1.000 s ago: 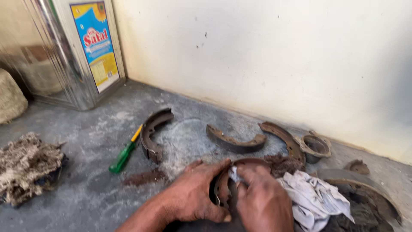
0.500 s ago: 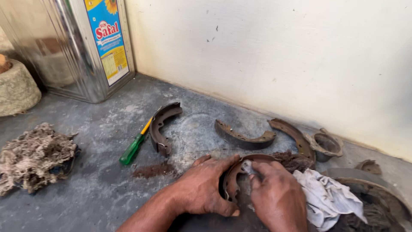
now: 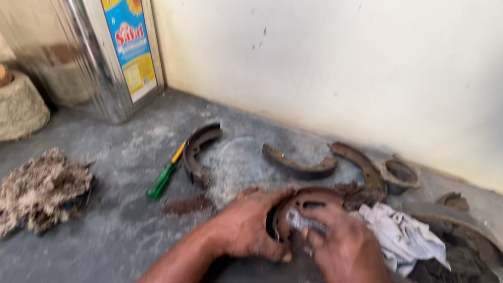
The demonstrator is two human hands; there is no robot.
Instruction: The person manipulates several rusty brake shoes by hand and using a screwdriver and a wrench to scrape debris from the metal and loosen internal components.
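Brake shoe (image 3: 306, 202) sat on the floor (image 3: 120, 230) between my hands, same spot as a second ago. Left hand (image 3: 246, 228) stayed clamped on its curved edge; right hand (image 3: 340, 246) kept pressing the white rag (image 3: 403, 236) along it. Only the view drifted, so the wiping went on.

Head view — close, downward, floorward

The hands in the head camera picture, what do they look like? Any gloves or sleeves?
No gloves, and no sleeves that show. The left hand and right hand are bare and smudged with dark grime. The left forearm is bare as far as the picture shows. No rings or watch can be seen, though the picture is a bit blurry.
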